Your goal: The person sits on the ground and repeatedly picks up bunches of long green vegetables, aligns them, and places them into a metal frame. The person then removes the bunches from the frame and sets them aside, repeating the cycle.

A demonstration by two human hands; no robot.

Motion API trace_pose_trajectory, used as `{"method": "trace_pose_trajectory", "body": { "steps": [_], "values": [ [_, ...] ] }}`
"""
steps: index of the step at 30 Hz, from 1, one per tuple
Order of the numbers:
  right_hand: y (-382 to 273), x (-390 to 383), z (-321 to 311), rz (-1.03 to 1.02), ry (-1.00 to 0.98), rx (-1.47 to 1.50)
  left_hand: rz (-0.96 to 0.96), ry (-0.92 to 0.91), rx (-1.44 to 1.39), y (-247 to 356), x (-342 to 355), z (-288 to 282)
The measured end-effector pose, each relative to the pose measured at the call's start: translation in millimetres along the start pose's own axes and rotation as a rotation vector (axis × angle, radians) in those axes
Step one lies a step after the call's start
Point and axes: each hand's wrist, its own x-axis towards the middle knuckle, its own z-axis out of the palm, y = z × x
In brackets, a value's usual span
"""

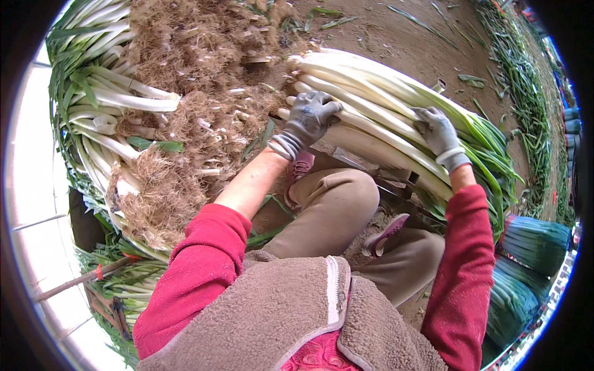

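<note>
A thick pile of long green onions (377,117) lies crosswise in front of me, white ends to the left and green leaves to the right. The trimmed white ends rest nearest my left hand (311,116), in a grey glove, its fingers curled over one of the stalks. Farther right, along the middle of the pile, my right hand (436,131) is also gloved in grey. Its fingers bend round a stalk where the white turns to green. Both palms are hidden. Under the pile, parts of a dark metal stand (393,185) show.
Cut roots (192,68) heap up on the left. Beyond them lie untrimmed green onions (93,117). A strip of loose green leaves (520,93) runs along the far right, and wrapped bundles (535,244) stand at lower right. My bent legs are close to the stand.
</note>
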Motion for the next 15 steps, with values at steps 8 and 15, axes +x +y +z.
{"method": "trace_pose_trajectory", "body": {
  "steps": [8, 15],
  "values": [
    [-6, -6, 25, 0.058, 0.005, 0.101, -0.08, -0.002, -0.031, 15, -3, -10],
    [-17, -3, 26, 0.179, -0.004, 0.003, 0.062, -0.117, 0.184, 71, 77, 58]
  ]
}}
